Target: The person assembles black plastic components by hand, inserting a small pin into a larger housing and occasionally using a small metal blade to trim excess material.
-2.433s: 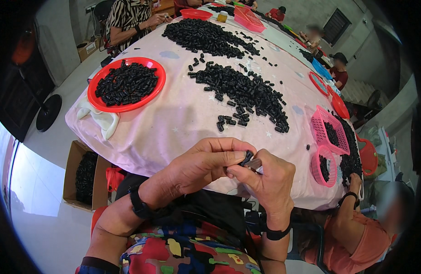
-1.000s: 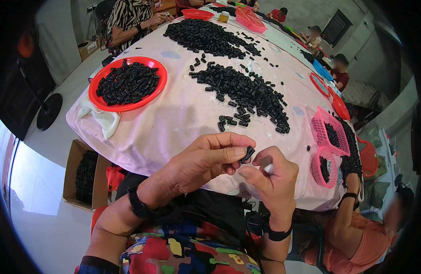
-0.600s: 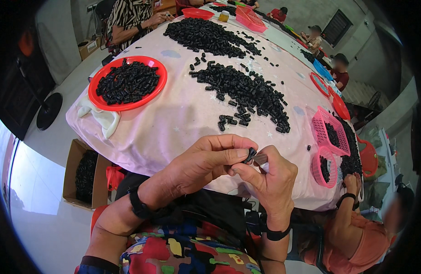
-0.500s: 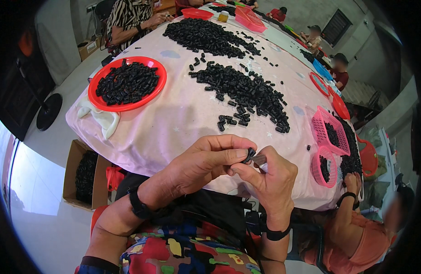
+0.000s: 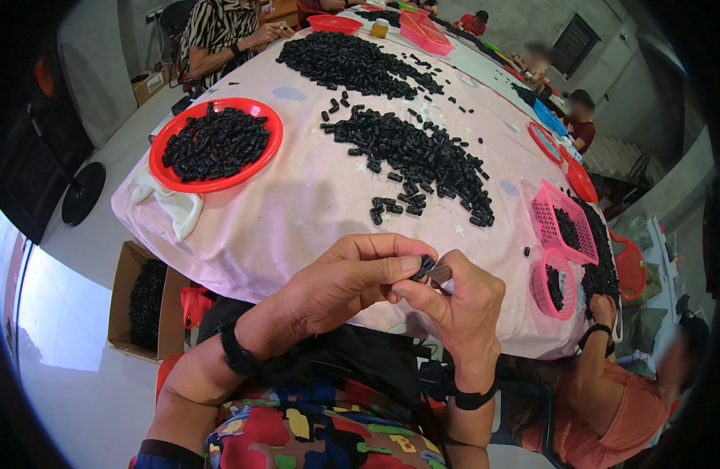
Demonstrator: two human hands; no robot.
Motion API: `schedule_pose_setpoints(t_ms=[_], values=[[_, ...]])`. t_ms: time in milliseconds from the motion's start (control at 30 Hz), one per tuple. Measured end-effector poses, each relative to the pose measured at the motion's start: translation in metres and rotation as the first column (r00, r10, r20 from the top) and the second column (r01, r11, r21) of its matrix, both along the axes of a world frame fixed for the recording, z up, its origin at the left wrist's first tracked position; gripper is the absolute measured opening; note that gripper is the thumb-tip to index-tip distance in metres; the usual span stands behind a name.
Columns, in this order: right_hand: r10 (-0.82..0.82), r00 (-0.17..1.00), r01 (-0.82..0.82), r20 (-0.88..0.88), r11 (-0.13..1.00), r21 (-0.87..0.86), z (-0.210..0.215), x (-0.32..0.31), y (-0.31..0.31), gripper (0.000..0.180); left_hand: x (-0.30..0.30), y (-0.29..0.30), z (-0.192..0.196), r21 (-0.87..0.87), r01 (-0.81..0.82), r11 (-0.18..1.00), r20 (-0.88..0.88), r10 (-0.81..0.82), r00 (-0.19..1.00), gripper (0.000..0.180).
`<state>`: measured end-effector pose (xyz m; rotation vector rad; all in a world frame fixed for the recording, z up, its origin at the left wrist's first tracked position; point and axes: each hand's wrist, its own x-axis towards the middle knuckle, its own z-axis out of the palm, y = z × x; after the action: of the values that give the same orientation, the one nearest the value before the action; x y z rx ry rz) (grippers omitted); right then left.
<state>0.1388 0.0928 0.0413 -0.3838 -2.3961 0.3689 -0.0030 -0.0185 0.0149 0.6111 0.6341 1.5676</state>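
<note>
Both hands meet above the near edge of the table. A small black cylindrical part (image 5: 423,268) is pinched between the thumb and fingers of my left hand (image 5: 340,281). My right hand (image 5: 468,301) is closed on a thin, flat grey blade-like tool (image 5: 440,273), whose near end touches or almost touches the part; its handle, if any, is hidden in my fingers. Beyond my hands a loose heap of similar black parts (image 5: 411,152) lies on the pink cloth. To the left, a red round tray (image 5: 275,148) holds many more of them.
Another black heap (image 5: 352,62) lies farther back. A pink basket (image 5: 585,252) and a round pink basket (image 5: 565,311) stand at the right, beside a co-worker's hand (image 5: 602,310). A cardboard box (image 5: 172,305) of black pieces sits on the floor at left. Other people sit around the table.
My hands have shifted very slightly left, and the black part has turned a little in my left fingers. Both grips stay the same.
</note>
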Motion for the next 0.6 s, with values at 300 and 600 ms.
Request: schedule_pose_setpoints(t_ms=[300,600], values=[[0.008,1.0,-0.009,0.008,0.998,0.065,0.0003,-0.0011,-0.0021,0.048,-0.0004,-0.0009,-0.0001,0.019,0.007,1.0,0.018,-0.007,1.0,0.032],[0.012,1.0,-0.012,-0.019,1.0,0.023,-0.0013,-0.0007,0.0011,0.05,0.0007,0.0,0.0002,0.01,0.011,1.0,0.028,-0.012,1.0,0.033]])
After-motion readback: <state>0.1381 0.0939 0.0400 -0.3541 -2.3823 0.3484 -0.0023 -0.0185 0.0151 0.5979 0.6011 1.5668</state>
